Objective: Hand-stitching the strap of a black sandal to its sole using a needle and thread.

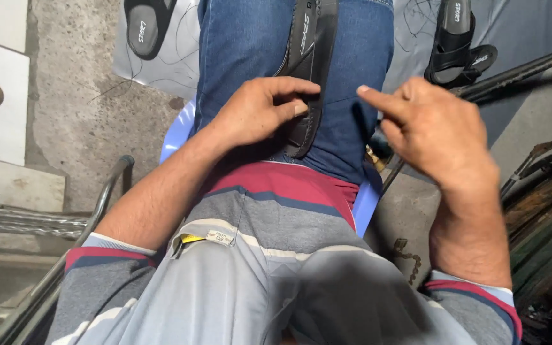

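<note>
The left hand (253, 112) pins a black sandal (308, 70) against the jeans (237, 45) at 12 o'clock, fingers curled narrow on its edge, apparently to keep it steady on the lap. The right hand (432, 128) hangs free at 2 o'clock, fingers loosely spread, holding nothing. 2 more sandals (458, 45) lie on the floor (71, 115) at 1 o'clock, 1 (148, 25) at 11.

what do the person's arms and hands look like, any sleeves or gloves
Both hands, left hand and right hand, are bare, with no gloves, rings or watch in view. The forearms are uncovered. Grey sleeves end near the elbows, with red, dark blue and pale stripes at the cuffs.
</note>
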